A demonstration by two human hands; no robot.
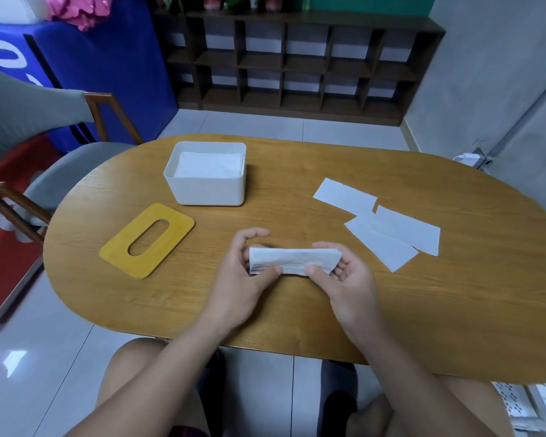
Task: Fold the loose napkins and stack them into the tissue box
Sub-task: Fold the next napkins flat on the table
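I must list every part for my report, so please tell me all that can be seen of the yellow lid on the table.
The yellow lid is a flat rectangular board with rounded corners and one long oval slot through its middle. It looks like thin wood or plastic. It lies flat and turned at an angle on the table, off the white box and just in front of it, to the left of both hands. Nothing touches it but the table.

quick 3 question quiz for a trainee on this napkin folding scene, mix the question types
1. True or false: the yellow wooden lid with the oval slot sits on the white plastic tissue box.
2. How many loose white napkins lie flat on the oval wooden table?
3. The folded white napkin is held by: A left hand only, B right hand only, C both.

Key: 1 false; 2 three; 3 C.
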